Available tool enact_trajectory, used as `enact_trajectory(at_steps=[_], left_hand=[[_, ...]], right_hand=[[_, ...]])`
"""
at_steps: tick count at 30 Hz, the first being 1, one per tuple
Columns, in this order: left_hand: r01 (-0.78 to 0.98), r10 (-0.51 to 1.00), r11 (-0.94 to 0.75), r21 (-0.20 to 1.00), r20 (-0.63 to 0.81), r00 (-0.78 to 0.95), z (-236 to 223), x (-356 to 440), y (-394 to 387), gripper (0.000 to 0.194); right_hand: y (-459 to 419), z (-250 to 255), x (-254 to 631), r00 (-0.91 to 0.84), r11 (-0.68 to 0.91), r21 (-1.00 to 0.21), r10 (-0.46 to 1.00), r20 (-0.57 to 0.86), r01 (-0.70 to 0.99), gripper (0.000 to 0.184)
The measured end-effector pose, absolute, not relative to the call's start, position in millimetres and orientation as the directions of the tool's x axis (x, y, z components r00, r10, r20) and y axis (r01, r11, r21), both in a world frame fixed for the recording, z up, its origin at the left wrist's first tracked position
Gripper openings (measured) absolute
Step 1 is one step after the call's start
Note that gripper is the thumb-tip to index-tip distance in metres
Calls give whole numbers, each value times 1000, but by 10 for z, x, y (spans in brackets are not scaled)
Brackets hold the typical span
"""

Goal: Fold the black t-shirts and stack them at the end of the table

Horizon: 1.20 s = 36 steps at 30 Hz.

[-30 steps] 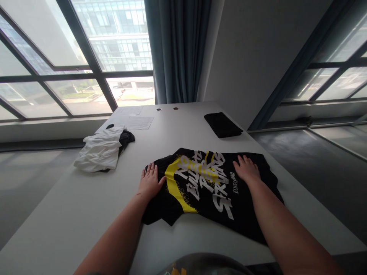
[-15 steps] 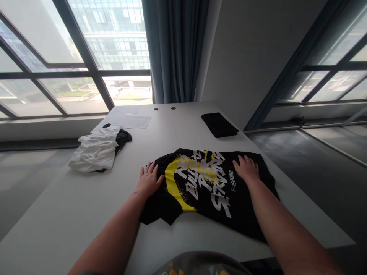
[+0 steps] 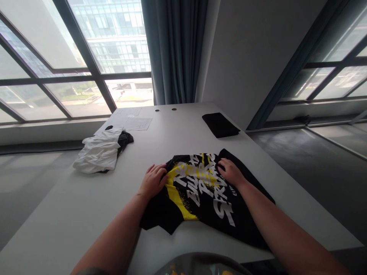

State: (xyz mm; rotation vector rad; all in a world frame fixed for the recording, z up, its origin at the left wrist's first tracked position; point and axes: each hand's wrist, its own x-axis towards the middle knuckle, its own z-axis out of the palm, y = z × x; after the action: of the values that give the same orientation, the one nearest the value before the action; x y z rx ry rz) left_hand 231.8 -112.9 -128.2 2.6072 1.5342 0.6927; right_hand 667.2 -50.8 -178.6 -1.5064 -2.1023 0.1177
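A black T-shirt (image 3: 206, 202) with a yellow and white print lies bunched on the white table (image 3: 86, 206) in front of me. My left hand (image 3: 153, 180) rests on the shirt's left edge with its fingers curled into the cloth. At the shirt's far edge, my right hand (image 3: 231, 172) grips the fabric with closed fingers. The far part of the shirt is gathered up between the two hands.
A heap of white and black clothing (image 3: 100, 152) lies at the table's left edge. A folded black garment (image 3: 220, 125) sits at the far right. Paper sheets (image 3: 134, 122) lie at the back. Windows and a curtain (image 3: 174, 49) stand behind the table.
Both hands have moved inward and closed on the cloth. The shirt, flat and spread before, is now drawn together and narrower at its far edge.
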Motion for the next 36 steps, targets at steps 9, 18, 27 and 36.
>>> enact_trajectory(at_steps=[9, 18, 27, 36], left_hand=[[826, 851, -505, 251, 303, 428, -1371, 2277, -1073, 64], [863, 900, -434, 258, 163, 404, -1162, 2392, -1149, 55], [949, 958, -284, 135, 90, 274, -1252, 2450, -1183, 50], [849, 890, -444, 287, 247, 382, -1333, 2339, -1105, 28]], right_hand=[[-929, -1540, 5730, -390, 502, -623, 863, 321, 599, 21], [-799, -1629, 5845, -242, 415, -647, 908, 343, 640, 35], [-525, -1780, 6241, -104, 304, -471, 909, 404, 828, 26], [-588, -1799, 6229, -129, 342, -515, 906, 404, 786, 32]])
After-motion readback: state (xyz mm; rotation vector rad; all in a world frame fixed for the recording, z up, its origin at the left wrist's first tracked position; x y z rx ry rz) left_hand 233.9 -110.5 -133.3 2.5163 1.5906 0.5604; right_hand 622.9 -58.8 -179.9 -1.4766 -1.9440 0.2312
